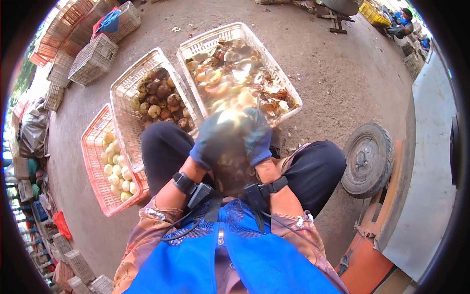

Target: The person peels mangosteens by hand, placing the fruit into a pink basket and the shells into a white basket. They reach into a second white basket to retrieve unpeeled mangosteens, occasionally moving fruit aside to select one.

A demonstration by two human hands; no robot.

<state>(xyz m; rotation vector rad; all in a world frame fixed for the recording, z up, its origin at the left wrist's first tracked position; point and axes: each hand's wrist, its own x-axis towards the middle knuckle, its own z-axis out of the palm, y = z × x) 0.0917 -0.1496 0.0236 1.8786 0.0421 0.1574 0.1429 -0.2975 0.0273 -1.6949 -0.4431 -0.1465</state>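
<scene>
Over lap, left hand [211, 139] and right hand [258, 138] clasp blurred fruit [230, 120].

1. Bright, even daylight fills the scene, and shadows on the ground are soft.
2. Strong fisheye distortion bends the edges, and a black vignette rings the frame.
3. The gloved hands [230, 139] are motion-blurred, with pale glare on the fruit [230, 117] they hold.
</scene>
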